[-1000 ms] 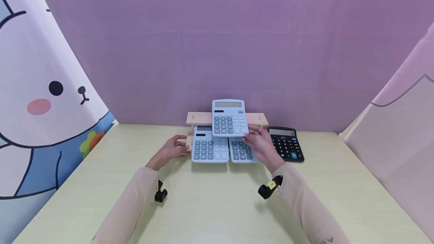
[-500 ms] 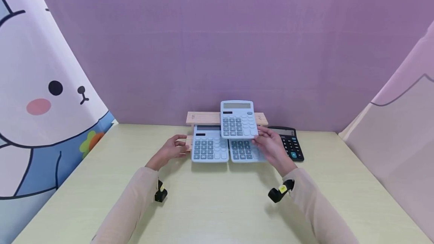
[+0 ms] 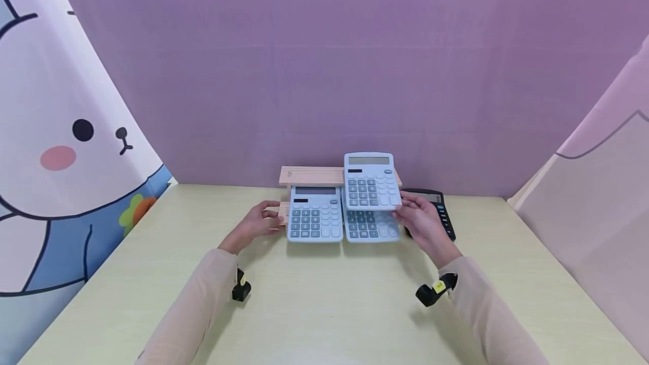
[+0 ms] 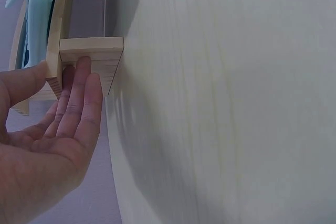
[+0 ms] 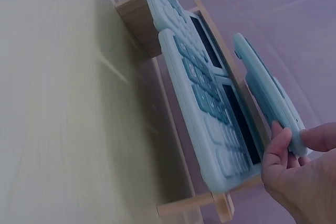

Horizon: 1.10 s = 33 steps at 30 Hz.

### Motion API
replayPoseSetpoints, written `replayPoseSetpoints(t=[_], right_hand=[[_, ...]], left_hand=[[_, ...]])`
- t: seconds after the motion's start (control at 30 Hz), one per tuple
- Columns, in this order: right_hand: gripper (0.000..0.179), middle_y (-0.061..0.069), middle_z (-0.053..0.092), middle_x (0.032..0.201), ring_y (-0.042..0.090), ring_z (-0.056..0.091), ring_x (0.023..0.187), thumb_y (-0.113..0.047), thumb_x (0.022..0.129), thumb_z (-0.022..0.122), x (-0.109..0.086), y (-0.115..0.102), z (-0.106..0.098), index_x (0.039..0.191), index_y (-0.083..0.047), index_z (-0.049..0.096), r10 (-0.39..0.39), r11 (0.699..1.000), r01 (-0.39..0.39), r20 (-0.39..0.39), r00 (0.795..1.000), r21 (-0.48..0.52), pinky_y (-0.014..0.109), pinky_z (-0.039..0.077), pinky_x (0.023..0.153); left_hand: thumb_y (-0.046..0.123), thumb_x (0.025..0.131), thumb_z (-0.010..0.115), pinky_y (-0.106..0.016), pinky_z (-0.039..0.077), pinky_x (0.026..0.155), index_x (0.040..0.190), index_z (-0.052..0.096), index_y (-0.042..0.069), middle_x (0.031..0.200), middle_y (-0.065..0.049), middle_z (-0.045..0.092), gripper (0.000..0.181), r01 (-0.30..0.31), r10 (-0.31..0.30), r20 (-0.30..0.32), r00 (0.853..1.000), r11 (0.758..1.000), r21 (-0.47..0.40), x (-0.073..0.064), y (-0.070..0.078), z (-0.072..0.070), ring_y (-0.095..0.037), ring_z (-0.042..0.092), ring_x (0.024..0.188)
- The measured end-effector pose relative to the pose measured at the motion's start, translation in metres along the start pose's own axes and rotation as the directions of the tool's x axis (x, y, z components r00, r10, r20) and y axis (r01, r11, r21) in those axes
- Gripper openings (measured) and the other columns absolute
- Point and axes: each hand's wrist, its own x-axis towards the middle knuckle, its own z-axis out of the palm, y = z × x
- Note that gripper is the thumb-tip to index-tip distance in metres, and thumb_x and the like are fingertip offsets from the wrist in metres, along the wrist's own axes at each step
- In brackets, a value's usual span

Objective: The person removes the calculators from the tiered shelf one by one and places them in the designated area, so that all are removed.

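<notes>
Just right of the head view's centre, the right hand [image 3: 423,223] pinches a pale-blue rectangular plastic calculator [image 3: 390,186] over a light-brown slatted wooden rack [image 4: 92,47] gripped by the left hand [image 3: 257,222], seemingly a positioning step calling next for settling it against the upper slat [image 3: 311,176].

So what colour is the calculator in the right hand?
Pale blue; the calculator in the right hand shows best in the head view.
</notes>
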Motion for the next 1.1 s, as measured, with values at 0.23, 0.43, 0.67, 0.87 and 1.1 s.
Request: replayPoseSetpoints(t=[0.23,0.43,0.67,0.87,1.1], right_hand=[[0.050,0.000,0.060,0.092,0.009,0.058,0.080,0.011,0.087,0.047,-0.003,-0.001,-0.013,0.133,0.006,0.031,-0.060,0.998,0.058,0.047,0.997,0.032,0.018,0.052,0.074],[0.040,0.000,0.061,0.090,0.009,0.059,0.078,0.014,0.086,0.045,-0.005,-0.003,-0.025,0.123,0.001,0.038,-0.072,0.995,0.069,0.047,0.996,0.071,0.019,0.053,0.074],[0.042,0.001,0.060,0.089,0.010,0.060,0.077,0.015,0.086,0.044,-0.007,-0.006,-0.039,0.124,0.001,0.036,-0.074,0.994,0.071,0.046,0.996,0.078,0.019,0.053,0.073],[0.039,0.002,0.060,0.088,0.011,0.059,0.077,0.016,0.085,0.043,-0.010,-0.009,-0.051,0.120,0.000,0.037,-0.089,0.990,0.083,0.053,0.995,0.115,0.019,0.053,0.072],[0.034,0.001,0.060,0.086,0.011,0.060,0.076,0.016,0.085,0.045,-0.014,-0.010,-0.065,0.114,-0.003,0.040,-0.107,0.984,0.099,0.048,0.993,0.147,0.020,0.054,0.071]], left_hand=[[0.005,0.090,0.053,-0.037,0.053,0.088,0.138,0.030,0.006,0.121,-0.020,0.047,0.053,0.003,-0.003,0.000,1.000,1.000,0.009,0.000,0.001,0.000,-0.026,0.059,0.100],[0.005,0.090,0.053,-0.037,0.053,0.088,0.138,0.030,0.006,0.121,-0.020,0.047,0.053,-0.001,0.001,0.001,1.000,1.000,0.003,0.000,0.000,0.000,-0.024,0.060,0.099],[0.005,0.090,0.054,-0.036,0.054,0.087,0.138,0.030,0.006,0.121,-0.019,0.047,0.053,0.007,-0.007,0.000,1.000,1.000,0.002,0.001,0.001,0.000,-0.023,0.059,0.097],[0.005,0.090,0.053,-0.037,0.054,0.087,0.138,0.030,0.006,0.121,-0.020,0.047,0.053,0.007,-0.007,0.000,1.000,1.000,0.010,0.001,0.000,0.000,-0.024,0.060,0.098],[0.006,0.090,0.054,-0.035,0.054,0.085,0.137,0.031,0.007,0.121,-0.020,0.048,0.052,0.012,-0.012,-0.002,1.000,1.000,0.009,0.002,0.000,-0.001,-0.023,0.061,0.097]])
